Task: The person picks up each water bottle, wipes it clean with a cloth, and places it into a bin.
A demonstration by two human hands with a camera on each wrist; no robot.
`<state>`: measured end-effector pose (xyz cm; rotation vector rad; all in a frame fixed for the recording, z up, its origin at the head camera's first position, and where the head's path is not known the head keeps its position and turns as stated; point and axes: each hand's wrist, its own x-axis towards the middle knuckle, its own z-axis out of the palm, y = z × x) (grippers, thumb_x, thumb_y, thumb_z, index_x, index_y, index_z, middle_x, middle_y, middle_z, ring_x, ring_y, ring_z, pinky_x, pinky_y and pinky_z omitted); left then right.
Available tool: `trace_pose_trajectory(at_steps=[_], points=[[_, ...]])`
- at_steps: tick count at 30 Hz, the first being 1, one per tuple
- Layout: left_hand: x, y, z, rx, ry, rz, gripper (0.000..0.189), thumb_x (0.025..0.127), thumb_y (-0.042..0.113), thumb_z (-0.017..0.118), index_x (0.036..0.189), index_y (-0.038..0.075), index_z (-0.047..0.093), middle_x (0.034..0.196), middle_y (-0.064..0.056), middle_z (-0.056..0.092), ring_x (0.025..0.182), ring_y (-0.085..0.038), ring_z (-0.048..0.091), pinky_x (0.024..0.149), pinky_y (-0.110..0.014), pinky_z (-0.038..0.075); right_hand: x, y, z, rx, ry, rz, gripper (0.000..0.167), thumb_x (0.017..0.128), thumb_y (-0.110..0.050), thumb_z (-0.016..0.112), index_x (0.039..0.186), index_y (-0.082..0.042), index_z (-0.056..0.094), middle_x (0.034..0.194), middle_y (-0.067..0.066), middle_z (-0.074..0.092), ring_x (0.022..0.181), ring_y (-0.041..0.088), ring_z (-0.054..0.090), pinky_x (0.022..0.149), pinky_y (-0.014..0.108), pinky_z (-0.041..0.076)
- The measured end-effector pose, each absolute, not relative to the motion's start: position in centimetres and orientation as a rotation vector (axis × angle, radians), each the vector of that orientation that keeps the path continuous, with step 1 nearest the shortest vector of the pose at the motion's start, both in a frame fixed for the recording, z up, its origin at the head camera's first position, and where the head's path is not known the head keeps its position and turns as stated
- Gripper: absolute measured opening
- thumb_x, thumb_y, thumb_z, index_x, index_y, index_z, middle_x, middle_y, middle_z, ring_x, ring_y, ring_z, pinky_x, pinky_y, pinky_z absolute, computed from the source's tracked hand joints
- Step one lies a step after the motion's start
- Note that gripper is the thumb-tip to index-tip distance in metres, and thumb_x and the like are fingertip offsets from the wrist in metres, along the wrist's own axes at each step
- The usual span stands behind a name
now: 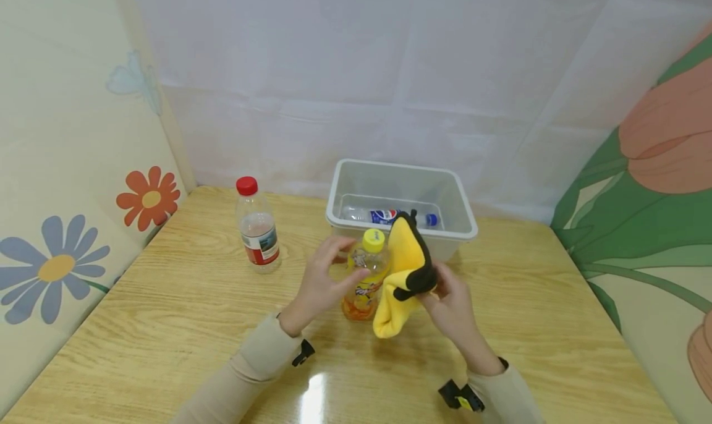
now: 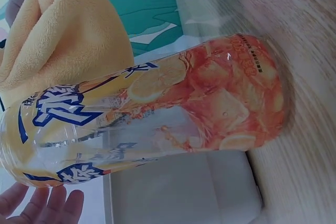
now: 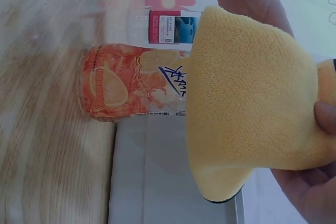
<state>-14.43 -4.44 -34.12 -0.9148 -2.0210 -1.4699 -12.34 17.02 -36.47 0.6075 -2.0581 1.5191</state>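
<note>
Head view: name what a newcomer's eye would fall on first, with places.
Probably the fuzzy yellow cloth with black edging, held by the right hand beside a clear plastic bottle with a yellow cap, near the centre. Next, likely, the clear plastic bottle with a red cap, standing apart at the left on the wood-grain table. Behind, a blue-capped clear bottle lies in a pale rectangular plastic bin.

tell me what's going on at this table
A person is handling a bottle and a cloth. The left hand holds the yellow-capped bottle, which stands on the table, while the right hand grips a yellow cloth with black edging right beside it. Behind them, a blue-capped bottle lies in a plastic bin. A red-capped bottle stands off to the left.
</note>
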Motion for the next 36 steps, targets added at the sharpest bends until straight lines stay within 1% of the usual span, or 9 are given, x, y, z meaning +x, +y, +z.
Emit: trace_pose_trajectory(at_steps=[3, 5, 11, 13, 16, 19, 21, 30, 36], points=[[-14.8, -4.4, -34.7, -0.904, -2.031, -1.492, 0.044, 0.069, -0.005, 0.073, 0.106, -0.016, 0.051, 0.099, -0.028, 0.055, 0.088, -0.041, 0.054, 0.071, -0.045, 0.055, -12.4, 17.0, -36.4, 0.609, -2.066, 1.517, 0.045, 0.056, 0.029, 0.053, 0.099, 0.016, 0.056, 0.090, -0.016, 0.059, 0.076, 0.002, 0.057, 0.063, 0.015, 0.052], [-15.3, -4.5, -35.6, -0.894, -2.040, -1.508, 0.046, 0.070, -0.003, 0.073, 0.109, -0.014, 0.051, 0.101, -0.027, 0.056, 0.090, -0.040, 0.055, 0.071, -0.044, 0.055, -12.5, 17.0, -36.4, 0.618, -2.071, 1.509, 0.044, 0.056, 0.028, 0.054, 0.099, 0.015, 0.056, 0.090, -0.015, 0.059, 0.076, 0.003, 0.057, 0.062, 0.017, 0.052], [-16.5, -4.6, -37.3, -0.883, -2.058, -1.540, 0.048, 0.072, 0.003, 0.074, 0.114, -0.008, 0.052, 0.106, -0.018, 0.056, 0.095, -0.030, 0.055, 0.073, -0.034, 0.055, -12.7, 17.1, -36.5, 0.648, -2.077, 1.508, 0.044, 0.056, 0.026, 0.054, 0.098, 0.014, 0.057, 0.089, -0.013, 0.060, 0.075, 0.004, 0.057, 0.060, 0.022, 0.054], [-16.3, -4.6, -37.0, -0.888, -2.061, -1.552, 0.047, 0.074, 0.003, 0.073, 0.114, -0.008, 0.052, 0.106, -0.018, 0.056, 0.095, -0.031, 0.055, 0.073, -0.034, 0.055, -12.7, 17.0, -36.5, 0.643, -2.085, 1.522, 0.043, 0.057, 0.026, 0.054, 0.098, 0.015, 0.057, 0.089, -0.014, 0.060, 0.075, 0.004, 0.057, 0.060, 0.022, 0.054], [-15.5, -4.6, -35.8, -0.897, -2.063, -1.580, 0.044, 0.075, 0.000, 0.071, 0.112, -0.011, 0.051, 0.105, -0.024, 0.055, 0.093, -0.036, 0.055, 0.072, -0.040, 0.055, -12.8, 17.0, -36.6, 0.615, -2.113, 1.536, 0.044, 0.057, 0.028, 0.054, 0.098, 0.015, 0.057, 0.088, -0.005, 0.062, 0.074, 0.004, 0.057, 0.061, 0.019, 0.054], [-14.7, -4.6, -34.5, -0.897, -2.072, -1.607, 0.042, 0.075, -0.004, 0.070, 0.111, -0.014, 0.051, 0.104, -0.029, 0.054, 0.093, -0.042, 0.054, 0.072, -0.044, 0.055, -13.0, 17.0, -36.8, 0.605, -2.138, 1.537, 0.047, 0.056, 0.029, 0.053, 0.100, 0.014, 0.057, 0.087, 0.009, 0.062, 0.073, 0.005, 0.057, 0.059, 0.019, 0.053], [-14.6, -4.6, -34.5, -0.899, -2.073, -1.618, 0.042, 0.075, -0.004, 0.069, 0.111, -0.015, 0.051, 0.104, -0.028, 0.054, 0.093, -0.041, 0.054, 0.073, -0.043, 0.055, -13.1, 17.1, -36.9, 0.602, -2.146, 1.549, 0.049, 0.055, 0.030, 0.052, 0.101, 0.014, 0.057, 0.086, 0.017, 0.061, 0.072, 0.005, 0.056, 0.057, 0.020, 0.053], [-14.8, -4.6, -34.4, -0.907, -2.094, -1.695, 0.042, 0.076, -0.006, 0.067, 0.114, -0.014, 0.050, 0.109, -0.028, 0.053, 0.097, -0.041, 0.054, 0.079, -0.043, 0.053, -13.5, 17.4, -37.7, 0.551, -2.235, 1.629, 0.041, 0.060, 0.026, 0.058, 0.099, 0.013, 0.057, 0.087, 0.019, 0.060, 0.072, 0.004, 0.055, 0.057, 0.021, 0.053], [-16.4, -4.8, -36.7, -0.916, -2.114, -1.727, 0.045, 0.077, -0.005, 0.066, 0.119, -0.009, 0.049, 0.115, -0.024, 0.052, 0.103, -0.037, 0.053, 0.082, -0.040, 0.052, -13.9, 17.5, -38.4, 0.548, -2.280, 1.685, 0.039, 0.062, 0.024, 0.057, 0.100, 0.014, 0.057, 0.089, 0.020, 0.059, 0.075, 0.005, 0.056, 0.061, 0.023, 0.054]])
